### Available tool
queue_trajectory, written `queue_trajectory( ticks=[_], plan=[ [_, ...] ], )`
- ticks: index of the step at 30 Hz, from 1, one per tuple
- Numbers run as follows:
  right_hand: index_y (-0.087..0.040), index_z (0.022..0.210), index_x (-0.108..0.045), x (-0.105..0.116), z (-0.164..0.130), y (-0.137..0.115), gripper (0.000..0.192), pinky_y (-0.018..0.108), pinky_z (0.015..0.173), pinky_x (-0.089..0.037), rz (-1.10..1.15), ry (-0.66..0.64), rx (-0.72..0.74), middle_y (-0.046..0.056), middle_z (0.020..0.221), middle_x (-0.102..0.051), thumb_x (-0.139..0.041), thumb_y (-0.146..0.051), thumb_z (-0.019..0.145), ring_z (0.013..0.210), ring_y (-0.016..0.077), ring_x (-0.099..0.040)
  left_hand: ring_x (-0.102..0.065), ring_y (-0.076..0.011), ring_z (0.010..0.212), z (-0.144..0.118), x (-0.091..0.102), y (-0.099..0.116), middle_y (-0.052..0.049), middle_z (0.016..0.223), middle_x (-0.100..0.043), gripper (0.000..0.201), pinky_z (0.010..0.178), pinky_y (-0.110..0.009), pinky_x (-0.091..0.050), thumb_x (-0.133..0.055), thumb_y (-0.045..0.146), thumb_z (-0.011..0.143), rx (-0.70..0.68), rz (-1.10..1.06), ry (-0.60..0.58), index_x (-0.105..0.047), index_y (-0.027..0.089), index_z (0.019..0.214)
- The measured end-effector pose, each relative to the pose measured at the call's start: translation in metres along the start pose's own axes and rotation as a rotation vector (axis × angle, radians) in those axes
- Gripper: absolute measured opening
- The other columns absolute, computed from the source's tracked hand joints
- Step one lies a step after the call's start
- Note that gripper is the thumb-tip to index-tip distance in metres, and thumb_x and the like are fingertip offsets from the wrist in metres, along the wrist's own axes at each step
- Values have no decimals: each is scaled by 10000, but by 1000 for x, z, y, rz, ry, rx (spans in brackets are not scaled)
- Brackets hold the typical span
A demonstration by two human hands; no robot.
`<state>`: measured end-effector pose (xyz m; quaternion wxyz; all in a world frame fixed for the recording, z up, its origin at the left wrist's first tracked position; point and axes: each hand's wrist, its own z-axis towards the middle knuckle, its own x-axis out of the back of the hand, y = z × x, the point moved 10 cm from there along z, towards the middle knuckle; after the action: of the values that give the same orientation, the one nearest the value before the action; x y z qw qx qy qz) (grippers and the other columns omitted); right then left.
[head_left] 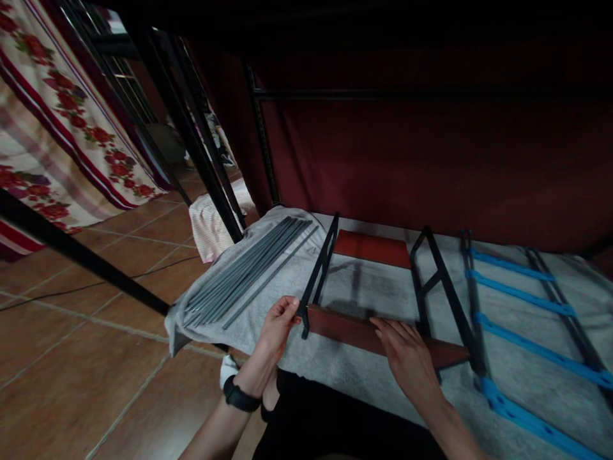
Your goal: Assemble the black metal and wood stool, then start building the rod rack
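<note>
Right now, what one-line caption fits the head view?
Left hand grips a black metal frame while right hand presses a brown board on a grey blanket.

The blue-runged frame (522,306) runs off the right edge. The right hand (407,358) covers part of the near brown board (349,329) — the far red board (371,248) lies partly behind black bars.
</note>
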<state>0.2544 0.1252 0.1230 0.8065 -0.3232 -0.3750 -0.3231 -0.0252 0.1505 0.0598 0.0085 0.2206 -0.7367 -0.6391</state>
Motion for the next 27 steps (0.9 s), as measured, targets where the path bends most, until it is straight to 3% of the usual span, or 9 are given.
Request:
queue_trajectory(
  ticks=[5, 10, 13, 16, 22, 27],
  plan=[
    [-237, 1290, -652, 2, 1, 0, 354, 400, 897, -510, -14, 31, -4, 60, 1123, -759, -392, -207, 1051, 997, 223, -701, -494, -119, 658, -3, -1, 21, 13, 689, -587, 260, 647, -243, -397, -773, 417, 753, -154, 160, -28, -690, 179, 816],
    [-234, 1285, -657, 1, 0, 0, 345, 403, 906, -520, -24, 34, 0, 57, 1129, -761, -406, -215, 1048, 1010, 221, -706, -553, -141, 736, -5, -1, 14, -12, 801, -633, 349, 659, -251, -441, -767, 502, 763, -104, 132, -24, -711, 190, 910],
    [-235, 1281, -661, 1, 1, 0, 351, 405, 910, -524, -35, 32, -3, 63, 1132, -761, -397, -220, 1049, 1013, 222, -707, -487, -103, 604, -2, 4, 10, 18, 668, -576, 401, 578, -235, -387, -786, 560, 723, -106, 122, 61, -666, 180, 771],
    [-235, 1266, -670, 1, 1, -1, 351, 399, 903, -526, -39, 33, -4, 62, 1124, -764, -396, -217, 1048, 1001, 218, -709, -396, -72, 489, -2, 2, 8, 54, 548, -498, 427, 517, -232, -314, -792, 573, 701, -88, 128, 59, -633, 176, 713],
    [-232, 1263, -670, 2, 2, -1, 350, 398, 906, -511, -26, 38, -22, 58, 1119, -763, -389, -220, 1055, 993, 217, -702, -496, -89, 551, -6, -1, 14, 25, 660, -594, 400, 561, -235, -383, -798, 511, 711, -72, 117, 17, -698, 164, 884],
    [-236, 1254, -676, 2, 3, -1, 355, 395, 907, -510, -17, 27, -26, 62, 1122, -760, -380, -227, 1057, 996, 219, -697, -433, -69, 494, -2, 0, 2, 50, 580, -522, 406, 521, -226, -330, -810, 539, 693, -26, 58, 30, -643, 173, 745]
  ],
)
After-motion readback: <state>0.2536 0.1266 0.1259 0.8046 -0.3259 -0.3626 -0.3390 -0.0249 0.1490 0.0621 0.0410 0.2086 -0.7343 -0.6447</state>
